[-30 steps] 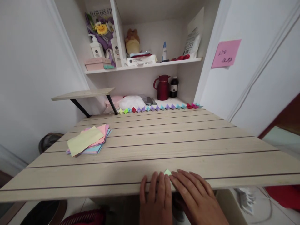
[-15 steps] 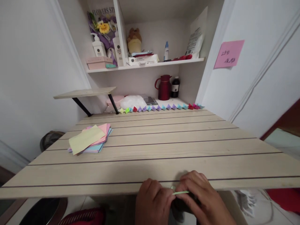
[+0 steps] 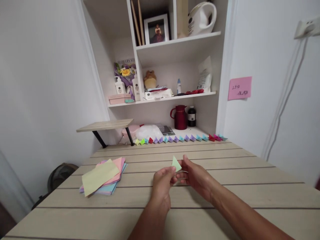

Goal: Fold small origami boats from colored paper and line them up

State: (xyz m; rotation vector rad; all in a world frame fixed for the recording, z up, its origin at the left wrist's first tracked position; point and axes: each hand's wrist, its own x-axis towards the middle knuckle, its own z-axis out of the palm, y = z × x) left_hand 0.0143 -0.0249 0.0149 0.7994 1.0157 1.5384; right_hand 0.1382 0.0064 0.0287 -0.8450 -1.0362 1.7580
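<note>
A small pale green folded paper (image 3: 176, 164), pointed at the top like a triangle, is raised above the tabletop. Thumb and fingers of my left hand (image 3: 162, 181) pinch its lower edge. Just to its right is my right hand (image 3: 196, 175), thumb up and fingers spread and curved behind the paper. Whether those fingertips touch the paper's back or my left fingers, I cannot tell. To the left lies a loose stack of coloured paper sheets (image 3: 101, 180), a yellow one on top. A row of small folded paper pieces (image 3: 176, 139) in several colours lines the table's far edge.
The slatted wooden table (image 3: 240, 196) spans the front. A small raised wooden stand (image 3: 106, 125) is at the back left. Behind are a red jug (image 3: 180, 117), a dark bottle (image 3: 191, 116) and white shelves (image 3: 180, 41). A pink note (image 3: 240, 88) sticks to the right wall.
Both hands have moved from the table's front edge up and forward over the tabletop, carrying the green paper. My right fingers have spread away from it. The view has tilted upward.
</note>
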